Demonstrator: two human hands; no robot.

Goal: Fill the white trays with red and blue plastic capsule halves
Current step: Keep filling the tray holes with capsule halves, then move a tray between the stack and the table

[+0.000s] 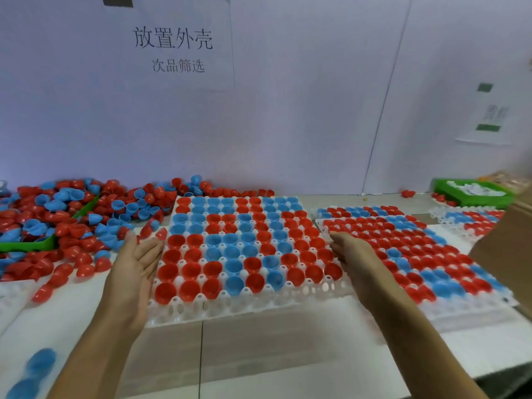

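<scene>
A white tray (247,308) lies in front of me, its cells filled with red and blue capsule halves, open side up. My left hand (135,266) lies flat, fingers straight, against the tray's left edge. My right hand (352,254) is at the tray's right edge with fingers curled at the rim; the fingertips are hidden. A second filled white tray (460,311) sits to the right, partly under the first. A big loose heap of red and blue capsule halves (86,220) covers the table at the left.
A green bin (31,244) sits half buried in the heap. Another green bin (475,195) with white pieces stands at the back right, with a third filled tray (449,216) before it. A cardboard box (506,254) edges in at right. Blue halves (34,370) lie near left.
</scene>
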